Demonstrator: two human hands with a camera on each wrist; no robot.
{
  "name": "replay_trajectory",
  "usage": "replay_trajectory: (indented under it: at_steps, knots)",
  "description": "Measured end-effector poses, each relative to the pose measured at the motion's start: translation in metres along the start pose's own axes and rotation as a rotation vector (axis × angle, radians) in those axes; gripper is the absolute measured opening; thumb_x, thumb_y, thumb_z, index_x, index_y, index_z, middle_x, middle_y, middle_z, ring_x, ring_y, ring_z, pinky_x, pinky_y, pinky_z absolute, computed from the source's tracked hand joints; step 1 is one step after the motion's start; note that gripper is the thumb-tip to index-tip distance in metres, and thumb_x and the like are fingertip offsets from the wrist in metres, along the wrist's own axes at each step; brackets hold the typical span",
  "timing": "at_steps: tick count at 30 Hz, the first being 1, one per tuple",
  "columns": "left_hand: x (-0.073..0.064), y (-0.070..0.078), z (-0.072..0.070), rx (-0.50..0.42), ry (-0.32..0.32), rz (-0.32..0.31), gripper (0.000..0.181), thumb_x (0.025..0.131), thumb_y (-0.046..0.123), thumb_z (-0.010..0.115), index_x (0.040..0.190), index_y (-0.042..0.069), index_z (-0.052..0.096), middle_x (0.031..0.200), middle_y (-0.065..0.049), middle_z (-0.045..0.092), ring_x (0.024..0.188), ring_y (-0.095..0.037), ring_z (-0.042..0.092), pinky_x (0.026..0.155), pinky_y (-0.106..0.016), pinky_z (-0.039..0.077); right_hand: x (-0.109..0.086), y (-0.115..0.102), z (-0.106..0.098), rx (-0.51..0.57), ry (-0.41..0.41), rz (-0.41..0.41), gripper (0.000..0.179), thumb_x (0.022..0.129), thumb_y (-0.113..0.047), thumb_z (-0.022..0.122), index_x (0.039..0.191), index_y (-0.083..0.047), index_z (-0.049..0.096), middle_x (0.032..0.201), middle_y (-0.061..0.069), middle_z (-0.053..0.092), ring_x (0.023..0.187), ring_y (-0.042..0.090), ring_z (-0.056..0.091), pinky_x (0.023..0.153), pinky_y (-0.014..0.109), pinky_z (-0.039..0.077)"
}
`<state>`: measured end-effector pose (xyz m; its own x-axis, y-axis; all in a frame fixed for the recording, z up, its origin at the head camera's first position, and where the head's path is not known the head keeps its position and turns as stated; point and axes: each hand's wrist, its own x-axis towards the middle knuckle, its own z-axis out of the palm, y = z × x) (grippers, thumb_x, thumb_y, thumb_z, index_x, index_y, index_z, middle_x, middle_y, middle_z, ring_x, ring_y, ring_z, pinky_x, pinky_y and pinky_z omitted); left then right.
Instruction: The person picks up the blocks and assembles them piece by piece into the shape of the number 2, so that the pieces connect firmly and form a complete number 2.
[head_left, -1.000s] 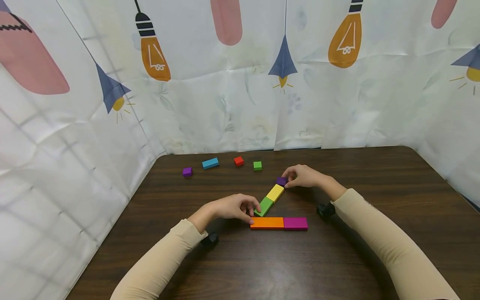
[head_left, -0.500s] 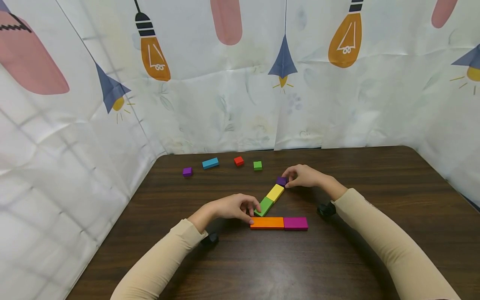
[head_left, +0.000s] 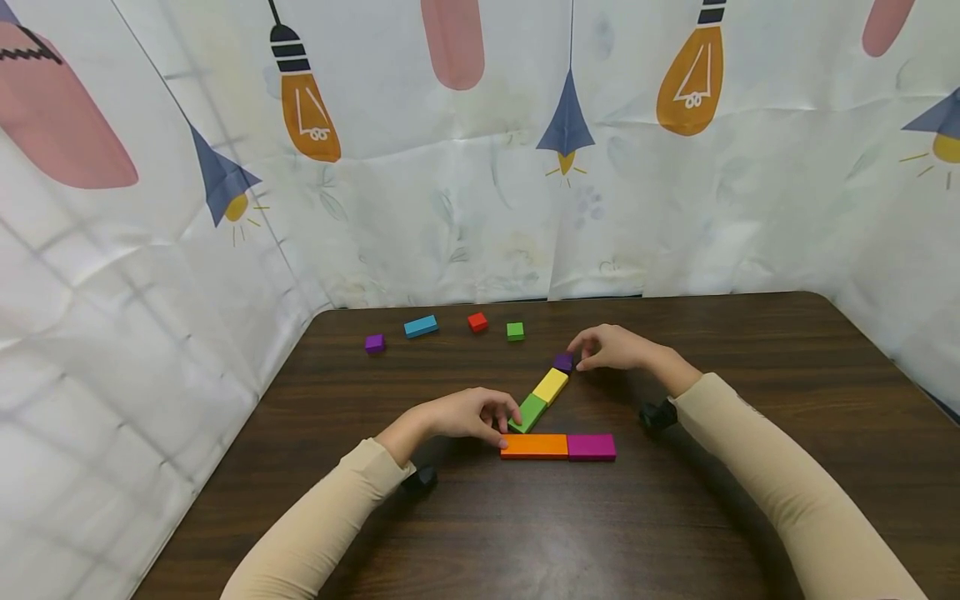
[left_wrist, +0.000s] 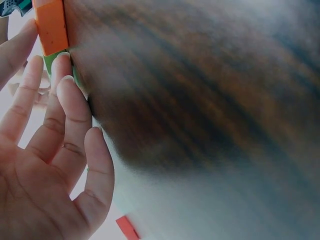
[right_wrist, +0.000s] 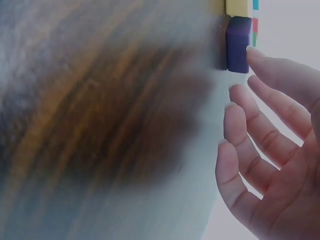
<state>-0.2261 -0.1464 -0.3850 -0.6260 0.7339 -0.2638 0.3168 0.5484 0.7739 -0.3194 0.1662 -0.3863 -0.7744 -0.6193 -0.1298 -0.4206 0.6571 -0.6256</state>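
A green block [head_left: 528, 413], a yellow block [head_left: 551, 387] and a small dark purple block [head_left: 562, 362] form a slanting row on the table. Below its near end, an orange block [head_left: 534, 447] and a magenta block [head_left: 591, 447] lie end to end. My left hand [head_left: 465, 414] rests with its thumb at the orange block's left end and its fingertips against the green block; in the left wrist view these fingers are loosely extended. My right hand [head_left: 615, 347] is beside the dark purple block, thumb and fingers spread slightly apart from it.
Along the far side of the dark wooden table [head_left: 720, 333] lie a purple cube [head_left: 375, 343], a blue block [head_left: 421, 326], a red cube [head_left: 477, 322] and a small green cube [head_left: 515, 332]. A patterned cloth [head_left: 465, 208] hangs behind the table.
My right hand has let go of the dark purple block and moved slightly to the right and up. The left hand and the blocks stay in place.
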Motion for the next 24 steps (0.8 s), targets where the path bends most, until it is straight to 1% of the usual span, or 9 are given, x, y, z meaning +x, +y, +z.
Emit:
replay_trajectory:
  at_steps: [3, 5, 8, 10, 14, 17, 21, 24]
  knots:
    - [0.000, 0.000, 0.000, 0.000, 0.000, 0.008, 0.029, 0.092, 0.007, 0.078, 0.118, 0.007, 0.066, 0.091, 0.001, 0.063, 0.074, -0.011, 0.054, 0.070, -0.023, 0.045, 0.000, 0.001, -0.003, 0.009, 0.023, -0.008, 0.032, 0.097, -0.014, 0.072, 0.126, 0.000, 0.067, 0.089, 0.002, 0.064, 0.082, 0.020, 0.054, 0.077, 0.037, 0.045]
    - [0.000, 0.000, 0.000, 0.005, 0.000, 0.011, 0.028, 0.092, 0.007, 0.078, 0.118, 0.007, 0.067, 0.091, 0.001, 0.063, 0.075, -0.011, 0.055, 0.071, -0.023, 0.046, 0.000, 0.002, -0.005, 0.010, 0.043, -0.022, 0.032, 0.098, -0.014, 0.071, 0.126, 0.001, 0.067, 0.090, 0.002, 0.065, 0.087, 0.021, 0.057, 0.082, 0.039, 0.048]
    - [-0.001, -0.001, -0.001, 0.004, 0.002, 0.012, 0.028, 0.092, 0.007, 0.078, 0.117, 0.007, 0.067, 0.091, 0.001, 0.063, 0.075, -0.012, 0.055, 0.071, -0.023, 0.046, 0.001, 0.002, -0.008, 0.028, 0.081, -0.023, 0.032, 0.099, -0.014, 0.069, 0.127, 0.001, 0.067, 0.091, 0.003, 0.065, 0.091, 0.023, 0.059, 0.085, 0.042, 0.048]
    - [0.000, 0.000, -0.001, 0.001, 0.003, 0.011, 0.028, 0.092, 0.007, 0.078, 0.117, 0.007, 0.066, 0.090, 0.001, 0.062, 0.075, -0.012, 0.055, 0.071, -0.023, 0.046, 0.002, 0.002, -0.010, 0.037, 0.103, -0.028, 0.033, 0.099, -0.014, 0.069, 0.128, 0.002, 0.066, 0.093, 0.003, 0.066, 0.091, 0.023, 0.059, 0.085, 0.042, 0.049]
    - [0.000, 0.000, -0.001, -0.002, 0.003, 0.010, 0.028, 0.092, 0.007, 0.078, 0.117, 0.007, 0.066, 0.090, 0.000, 0.062, 0.075, -0.013, 0.055, 0.071, -0.023, 0.046, 0.006, 0.000, -0.013, 0.059, 0.142, -0.020, 0.032, 0.100, -0.012, 0.067, 0.128, 0.003, 0.066, 0.096, 0.006, 0.067, 0.088, 0.023, 0.057, 0.080, 0.039, 0.049]
    - [0.000, 0.001, -0.001, -0.001, 0.004, 0.009, 0.028, 0.092, 0.007, 0.078, 0.117, 0.007, 0.066, 0.090, 0.000, 0.062, 0.075, -0.013, 0.054, 0.071, -0.023, 0.046, 0.010, -0.001, -0.014, 0.073, 0.161, -0.016, 0.032, 0.101, -0.013, 0.067, 0.128, 0.004, 0.066, 0.098, 0.009, 0.068, 0.088, 0.024, 0.059, 0.079, 0.037, 0.050]
    - [-0.001, 0.002, -0.001, -0.005, 0.006, 0.006, 0.028, 0.092, 0.006, 0.078, 0.118, 0.006, 0.066, 0.090, 0.000, 0.062, 0.075, -0.013, 0.054, 0.071, -0.023, 0.046, 0.017, -0.005, -0.014, 0.096, 0.173, -0.006, 0.033, 0.102, -0.013, 0.066, 0.129, 0.004, 0.066, 0.101, 0.010, 0.068, 0.092, 0.027, 0.063, 0.082, 0.041, 0.052]
    - [-0.001, 0.002, 0.000, -0.005, 0.007, 0.009, 0.028, 0.092, 0.007, 0.078, 0.118, 0.006, 0.066, 0.091, 0.000, 0.063, 0.075, -0.013, 0.054, 0.071, -0.023, 0.046, 0.024, -0.009, -0.013, 0.115, 0.170, -0.002, 0.033, 0.102, -0.012, 0.066, 0.130, 0.004, 0.065, 0.102, 0.014, 0.068, 0.093, 0.031, 0.063, 0.083, 0.044, 0.052]
